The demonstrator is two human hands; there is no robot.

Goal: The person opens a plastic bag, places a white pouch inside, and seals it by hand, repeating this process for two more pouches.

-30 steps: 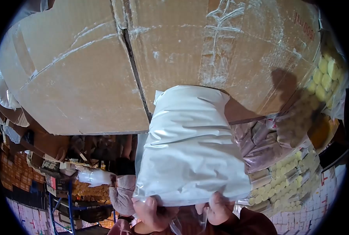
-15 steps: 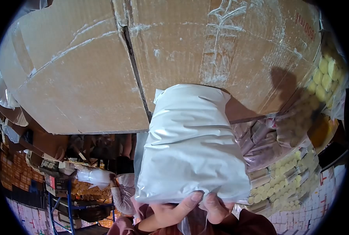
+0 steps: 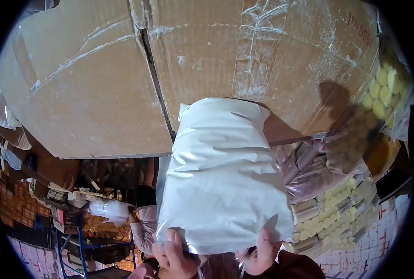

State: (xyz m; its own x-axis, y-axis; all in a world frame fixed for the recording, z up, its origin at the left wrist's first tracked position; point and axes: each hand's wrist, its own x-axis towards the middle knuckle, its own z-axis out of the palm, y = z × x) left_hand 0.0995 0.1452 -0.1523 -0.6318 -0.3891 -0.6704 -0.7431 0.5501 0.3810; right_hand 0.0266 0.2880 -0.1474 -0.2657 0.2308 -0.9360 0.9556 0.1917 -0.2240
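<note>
A plump white plastic bag [image 3: 221, 181] with a wrinkled, glossy surface lies in front of me, its far end resting over the edge of the cardboard surface [image 3: 105, 102]. What fills it is hidden. My left hand [image 3: 177, 255] grips the bag's near left corner, thumb on top and fingers underneath. At the near right corner, my right hand [image 3: 262, 253] holds it the same way. Thin clear plastic hangs down between the two hands.
Clear bags of pale yellow round pieces [image 3: 328, 218] are stacked at the right, beside a purplish plastic bag [image 3: 307, 169]. Below left, another person [image 3: 146, 223] stands near a blue metal frame [image 3: 81, 246] and a white plastic bundle [image 3: 109, 210].
My hands have moved apart, from close together at the middle of the bag's near edge to its two corners. The near edge now lies flatter.
</note>
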